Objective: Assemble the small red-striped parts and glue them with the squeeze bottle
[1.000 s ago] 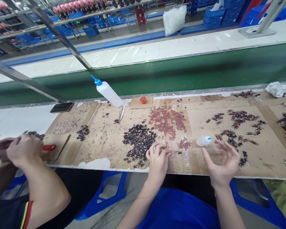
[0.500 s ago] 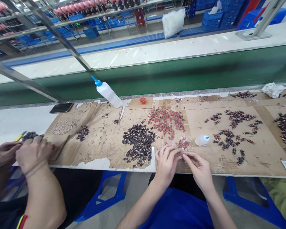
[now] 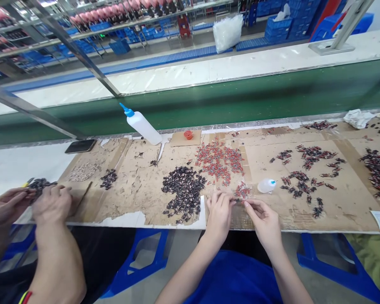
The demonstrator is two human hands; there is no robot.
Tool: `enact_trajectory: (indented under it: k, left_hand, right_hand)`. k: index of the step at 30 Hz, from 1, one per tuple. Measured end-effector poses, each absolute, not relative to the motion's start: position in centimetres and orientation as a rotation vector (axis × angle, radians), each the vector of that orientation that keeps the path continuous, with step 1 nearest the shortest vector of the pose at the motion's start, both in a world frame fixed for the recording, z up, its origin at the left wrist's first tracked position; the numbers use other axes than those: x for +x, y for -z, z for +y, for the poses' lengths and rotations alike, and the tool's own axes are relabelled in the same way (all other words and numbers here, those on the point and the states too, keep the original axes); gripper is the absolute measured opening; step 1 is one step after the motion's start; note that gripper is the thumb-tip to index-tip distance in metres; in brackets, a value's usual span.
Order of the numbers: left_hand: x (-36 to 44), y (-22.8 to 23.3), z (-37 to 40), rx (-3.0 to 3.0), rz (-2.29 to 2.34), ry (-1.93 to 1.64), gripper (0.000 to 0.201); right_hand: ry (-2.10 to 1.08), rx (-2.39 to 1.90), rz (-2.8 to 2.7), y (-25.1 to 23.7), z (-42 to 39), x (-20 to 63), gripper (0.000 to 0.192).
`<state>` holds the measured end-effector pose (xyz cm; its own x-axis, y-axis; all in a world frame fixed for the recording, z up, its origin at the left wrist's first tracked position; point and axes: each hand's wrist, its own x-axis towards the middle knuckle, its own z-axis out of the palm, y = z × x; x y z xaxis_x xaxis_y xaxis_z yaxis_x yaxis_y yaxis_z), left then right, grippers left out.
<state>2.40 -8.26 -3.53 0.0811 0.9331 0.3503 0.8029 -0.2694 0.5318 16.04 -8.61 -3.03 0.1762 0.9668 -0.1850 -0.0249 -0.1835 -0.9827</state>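
My left hand (image 3: 220,211) is closed in a pinch at the near edge of the cardboard, with a small black part (image 3: 237,200) at its fingertips. Facing it, my right hand (image 3: 263,217) pinches a small red part (image 3: 242,202), its tip against or very near the black one; I cannot tell whether they are joined. Just beyond my fingers lies a small group of red parts (image 3: 241,190), with a larger spread of red parts (image 3: 218,162) behind. A heap of black parts (image 3: 184,190) sits left of my left hand. Right of my hands lies a small white bottle (image 3: 266,185).
Black-and-red pieces (image 3: 316,156) are scattered to the right. A white squeeze bottle (image 3: 144,128) leans at the back, near a red cap (image 3: 188,134). A co-worker's hands (image 3: 52,202) handle parts at the left, near a phone (image 3: 80,146).
My fingertips have drawn slightly apart, so the black and red parts now show between them. The co-worker's right hand has moved a little to the right. The view has shifted slightly.
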Motion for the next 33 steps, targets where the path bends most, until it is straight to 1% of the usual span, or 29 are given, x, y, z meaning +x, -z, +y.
enact_trajectory:
  k: [6, 10, 14, 19, 24, 30, 33]
  left_hand:
    - [2.5, 2.4, -8.7, 2.032, 1.681, -0.981, 0.017]
    - [2.4, 2.0, -8.9, 1.99, 1.614, -1.016, 0.019]
    - [2.1, 1.7, -8.8, 1.845, 1.506, -1.079, 0.017]
    - [1.9, 1.3, -8.6, 1.554, 1.396, -1.106, 0.011]
    - [2.1, 1.0, -8.7, 1.377, 1.415, -1.106, 0.008]
    - [3.1, 0.6, -9.6, 1.287, 1.361, -1.095, 0.006]
    - [3.9, 0.8, -9.9, 1.284, 1.282, -1.055, 0.009]
  right_hand:
    - [-1.278, -1.406, -0.909, 2.6, -8.5, 15.8, 0.041]
    - [-1.264, -1.399, -0.951, 2.3, -8.6, 15.7, 0.039]
    - [-1.213, -1.383, -1.007, 2.3, -8.7, 15.7, 0.035]
    - [-1.063, -1.338, -1.146, 2.7, -8.8, 15.9, 0.022]
    - [-0.861, -1.249, -1.367, 2.4, -8.7, 16.2, 0.007]
    - [-0.703, -1.077, -1.601, 1.6, -9.2, 17.8, 0.008]
    - [-0.663, -1.16, -1.59, 2.1, -9.7, 19.0, 0.007]
